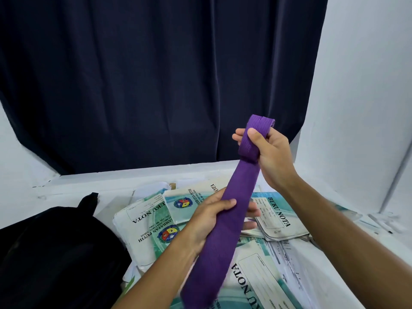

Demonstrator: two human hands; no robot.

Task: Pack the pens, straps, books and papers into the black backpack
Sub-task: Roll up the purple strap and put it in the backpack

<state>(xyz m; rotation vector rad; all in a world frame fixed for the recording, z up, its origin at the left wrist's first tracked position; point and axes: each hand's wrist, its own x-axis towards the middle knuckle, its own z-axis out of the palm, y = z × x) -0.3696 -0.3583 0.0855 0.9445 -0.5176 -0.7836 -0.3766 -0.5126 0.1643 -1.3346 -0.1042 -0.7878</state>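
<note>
Purple strap [219, 233] looks soft, light and floppy, a flat woven band that will sag wherever unsupported, so best held at the rolled end plus a guiding pinch lower down. It is wide, deep violet, its top end coiled over the fingers of the right hand [266, 157], which grips the coil, while the left hand [214, 219] pinches the band mid-length, thumb on top. It hangs above scattered notebooks [153, 221] on the white table [89, 184], black backpack [55, 253] just left.
</note>
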